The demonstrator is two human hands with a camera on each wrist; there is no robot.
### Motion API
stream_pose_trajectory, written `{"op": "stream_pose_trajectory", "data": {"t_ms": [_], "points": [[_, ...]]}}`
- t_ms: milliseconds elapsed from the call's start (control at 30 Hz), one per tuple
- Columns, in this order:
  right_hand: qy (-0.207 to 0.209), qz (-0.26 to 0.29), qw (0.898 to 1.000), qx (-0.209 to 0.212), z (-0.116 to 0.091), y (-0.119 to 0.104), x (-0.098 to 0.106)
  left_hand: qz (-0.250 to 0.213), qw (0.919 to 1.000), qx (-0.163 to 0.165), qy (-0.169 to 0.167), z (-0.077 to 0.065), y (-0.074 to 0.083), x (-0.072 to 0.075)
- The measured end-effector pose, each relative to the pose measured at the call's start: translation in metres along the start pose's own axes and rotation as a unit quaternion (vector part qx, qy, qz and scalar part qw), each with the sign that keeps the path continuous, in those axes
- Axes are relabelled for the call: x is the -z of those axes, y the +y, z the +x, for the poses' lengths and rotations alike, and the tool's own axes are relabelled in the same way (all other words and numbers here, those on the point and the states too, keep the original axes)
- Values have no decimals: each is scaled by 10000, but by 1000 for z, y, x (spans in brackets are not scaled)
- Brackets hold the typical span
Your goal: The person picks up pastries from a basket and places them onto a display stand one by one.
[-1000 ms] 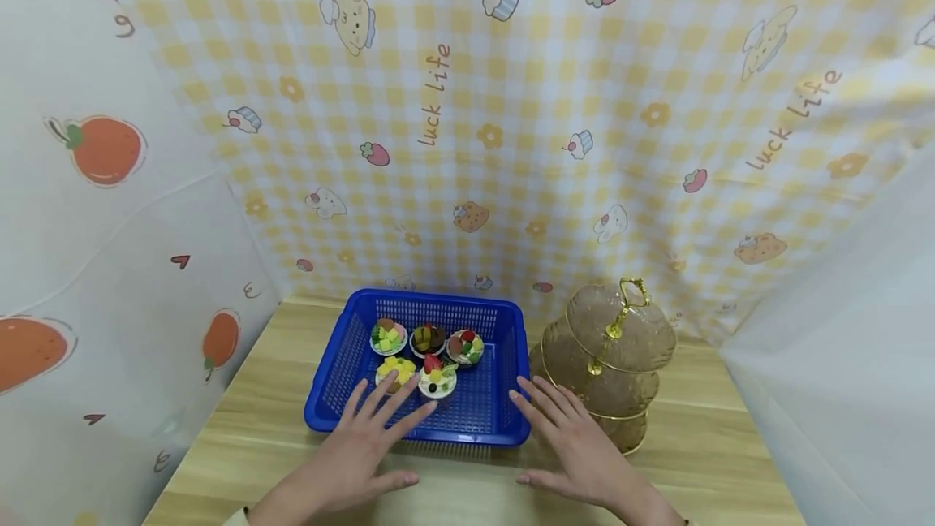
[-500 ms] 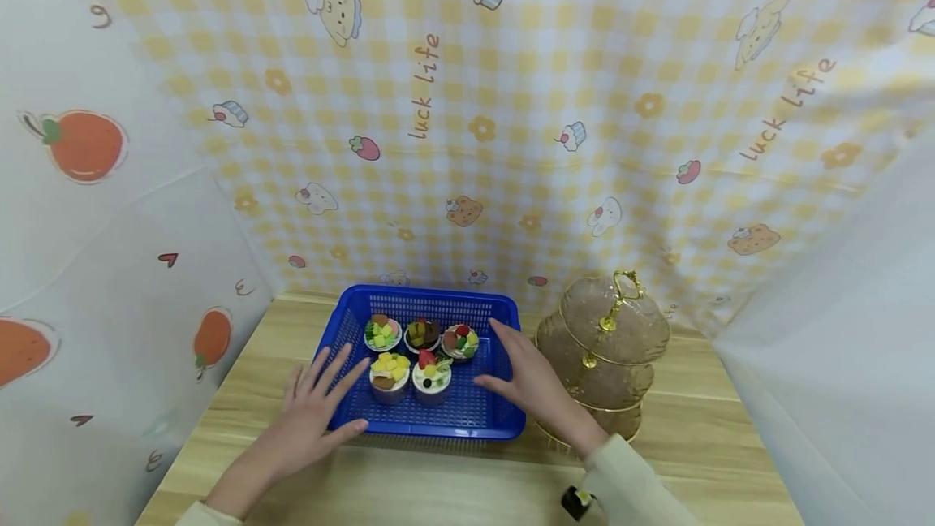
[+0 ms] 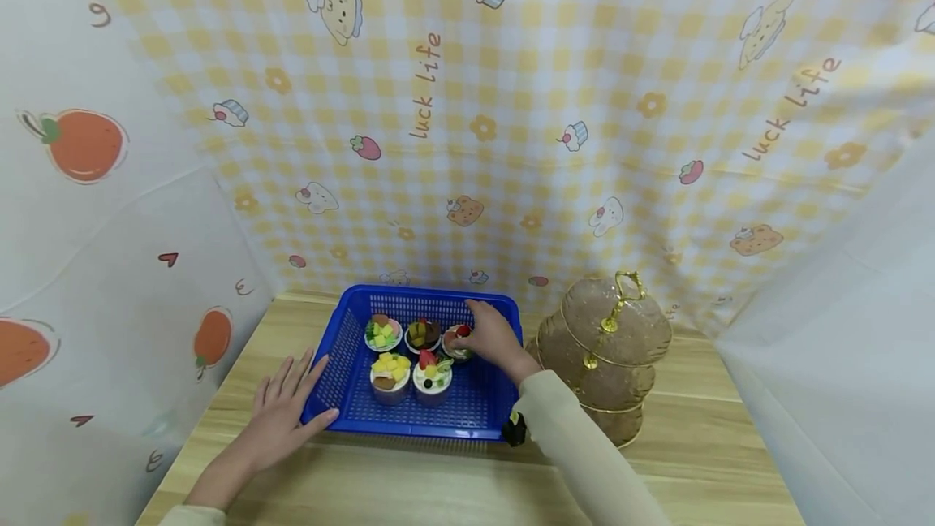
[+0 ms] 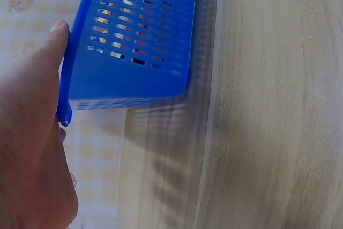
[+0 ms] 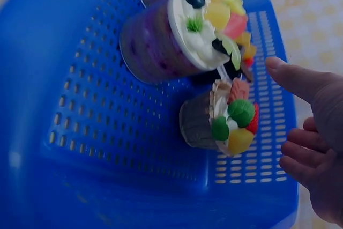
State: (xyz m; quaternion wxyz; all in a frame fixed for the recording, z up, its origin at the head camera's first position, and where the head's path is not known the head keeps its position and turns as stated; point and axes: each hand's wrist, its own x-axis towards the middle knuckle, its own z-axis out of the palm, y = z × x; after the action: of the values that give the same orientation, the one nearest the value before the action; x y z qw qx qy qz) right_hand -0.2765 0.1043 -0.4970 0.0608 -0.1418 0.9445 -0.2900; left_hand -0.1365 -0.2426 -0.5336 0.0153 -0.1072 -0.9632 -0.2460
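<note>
A blue plastic basket (image 3: 409,431) holds several fruit-topped toy dessert cups. My right hand (image 3: 497,339) is over its right part, by the back-right cupcake (image 3: 451,346). Seen from the right wrist, that cupcake (image 5: 198,119) has green, yellow and red pieces on top, and a gap separates it from the spread thumb and loosely bent fingers. Beside it stands a clear cup (image 5: 153,41) topped with cream and fruit. My left hand (image 3: 281,412) lies against the basket's front-left corner with its fingers extended; the left wrist view has the thumb (image 4: 58,38) touching the rim.
To the basket's right stands a three-tier cake stand (image 3: 617,347) with gold rims and a gold handle, close beside the right sleeve (image 3: 577,445). The wooden table (image 3: 409,485) meets a checked cloth backdrop (image 3: 482,169) behind and white cloths at both sides.
My right hand has moved from beside the basket to over the back-right cupcake. The left hand has shifted left, from above the cups to the basket's left rim.
</note>
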Motion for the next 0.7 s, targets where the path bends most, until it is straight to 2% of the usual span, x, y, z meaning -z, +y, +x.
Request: {"op": "stream_pose_trajectory", "data": {"t_ms": [200, 700], "points": [[-318, -88, 9993, -180, 11, 3, -6, -223, 9994, 223, -118, 0, -1, 0], [-347, -104, 9987, -350, 13, 11, -21, -431, 9982, 350, -224, 0, 1, 0]]}}
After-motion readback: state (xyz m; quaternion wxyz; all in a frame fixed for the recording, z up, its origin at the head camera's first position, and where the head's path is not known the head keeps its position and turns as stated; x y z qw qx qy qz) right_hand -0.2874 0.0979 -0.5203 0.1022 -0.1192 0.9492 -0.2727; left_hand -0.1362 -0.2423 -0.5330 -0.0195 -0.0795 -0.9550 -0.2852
